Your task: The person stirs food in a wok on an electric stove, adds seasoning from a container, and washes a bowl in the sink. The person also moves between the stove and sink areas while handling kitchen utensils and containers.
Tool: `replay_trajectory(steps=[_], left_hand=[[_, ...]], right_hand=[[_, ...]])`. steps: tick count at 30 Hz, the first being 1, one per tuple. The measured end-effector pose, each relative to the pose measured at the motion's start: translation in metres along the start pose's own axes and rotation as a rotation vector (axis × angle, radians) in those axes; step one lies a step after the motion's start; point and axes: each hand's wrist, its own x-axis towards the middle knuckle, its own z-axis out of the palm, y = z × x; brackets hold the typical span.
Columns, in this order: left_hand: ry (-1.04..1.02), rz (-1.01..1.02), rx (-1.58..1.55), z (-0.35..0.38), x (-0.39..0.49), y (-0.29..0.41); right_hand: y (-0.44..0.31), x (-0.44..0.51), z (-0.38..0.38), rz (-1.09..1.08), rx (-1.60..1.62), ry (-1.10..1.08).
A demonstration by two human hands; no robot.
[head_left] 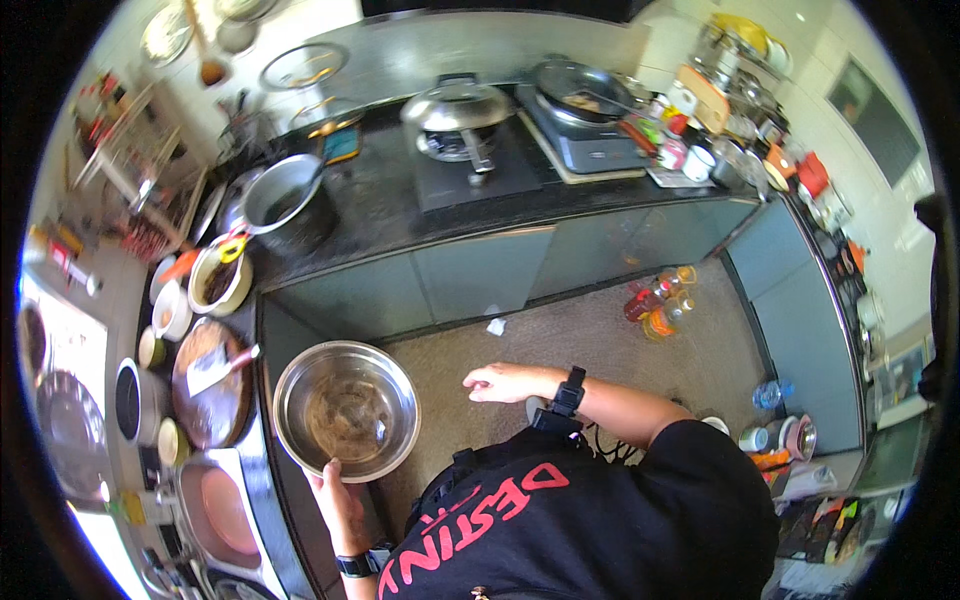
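Note:
My left hand (339,504) grips the near rim of a wide stainless steel bowl (347,411), its thumb over the edge and its other fingers mostly hidden beneath. The bowl is tilted so that its inside shows, with a brownish patch over the bottom that may be residue or a reflection. It is held beside the counter edge, above the floor. To the right of the bowl, my right hand (499,382) hangs in the air with fingers loosely curled, touching nothing. A cleaver (210,373) lies on a round wooden chopping board (238,405) left of the bowl.
A sink (255,517) holds a pink basin (226,510). A deep metal pot (289,217) and a cream bowl of dark food (238,289) stand on the counter. Farther back are a lidded pan (457,109) and a wok (581,90). Bottles (663,319) stand on the floor.

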Motion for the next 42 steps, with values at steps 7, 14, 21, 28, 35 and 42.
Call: replay_trajectory(steps=[7,14,21,28,35,42], left_hand=[[-0.263,-0.067,0.174,0.229,0.046,0.000],[-0.590,-0.073,0.239,0.451,0.126,0.017],[-0.680,0.093,0.381,0.660,0.232,0.008],[-0.550,0.469,0.606,0.801,0.264,-0.039],[-0.359,0.984,0.972,0.882,0.325,-0.079],[-0.435,1.548,1.038,0.903,0.290,-0.089]], right_hand=[[0.161,-0.145,-0.095,0.298,0.088,0.314],[0.242,-0.277,-0.118,0.344,0.160,0.704],[0.273,-0.361,-0.071,0.702,0.332,0.897],[0.300,-0.388,-0.072,0.954,0.556,1.032],[0.329,-0.381,-0.123,0.935,0.491,1.026],[0.353,-0.368,-0.161,0.979,0.506,0.906]])
